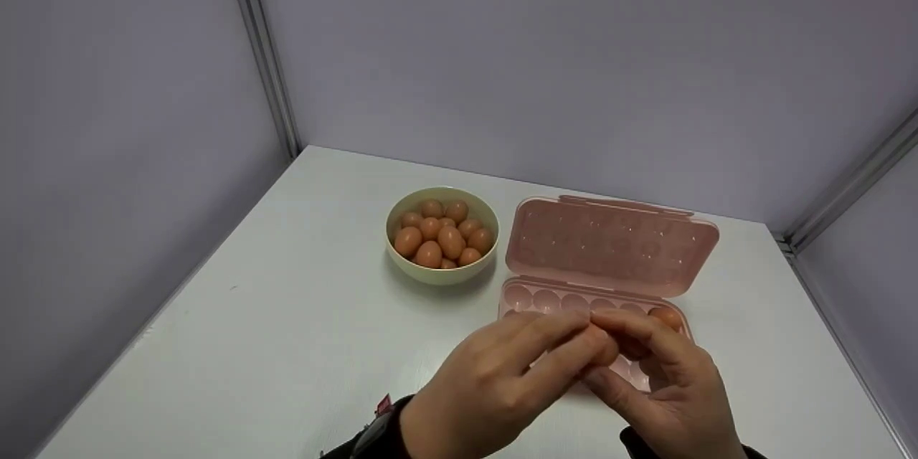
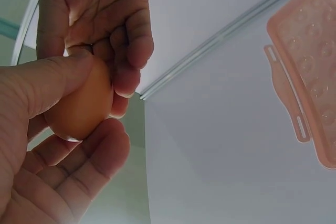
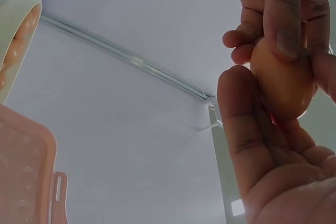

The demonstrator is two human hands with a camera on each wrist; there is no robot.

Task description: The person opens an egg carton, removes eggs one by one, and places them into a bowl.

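A brown egg (image 1: 607, 351) is held between both hands above the front of an open pink egg carton (image 1: 546, 300). My left hand (image 1: 502, 380) pinches it, with the thumb on one side in the left wrist view and the fingers curved round the other. The fingers of my right hand (image 1: 678, 391) also curl about the same egg (image 3: 283, 85), with its thumb low against it in the head view. Another egg (image 1: 667, 316) sits in the back right cup of the carton. My hands hide much of the carton's front.
To the left of the carton stands a pale yellow bowl (image 1: 439, 276) piled with several brown eggs (image 1: 429, 254). The carton's lid (image 1: 609, 247) is tilted up at the back. White table (image 1: 287, 315) surface extends left, with grey walls (image 1: 545, 72) behind and at the sides.
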